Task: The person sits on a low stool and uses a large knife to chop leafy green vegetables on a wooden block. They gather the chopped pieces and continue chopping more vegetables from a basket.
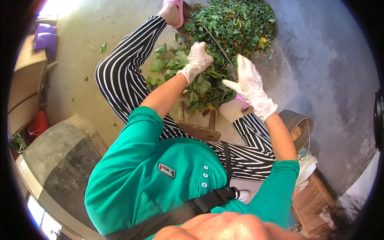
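Note:
My left hand (198, 60), in a thin whitish glove, has its fingers curled above a heap of leafy green stems (204, 87). Whether any stems are inside the fist is hidden. My right hand (249, 81), gloved alike, is held open over the right side of the heap, thumb spread away from the fingers. Between the hands runs a long narrow metal blade (220, 45), slanting from the chopped leaves down toward my right fingers. How the blade is held is not visible. Beyond it lies a large mound of chopped green leaves (234, 25).
Pink sandals (180, 13) flank the greens. Before my lap is a small wooden stool (199, 130). At right are a bucket with light brown contents (297, 130) and a wooden box (315, 198). Purple boots (46, 40) stand at left, near a wooden cabinet (25, 87).

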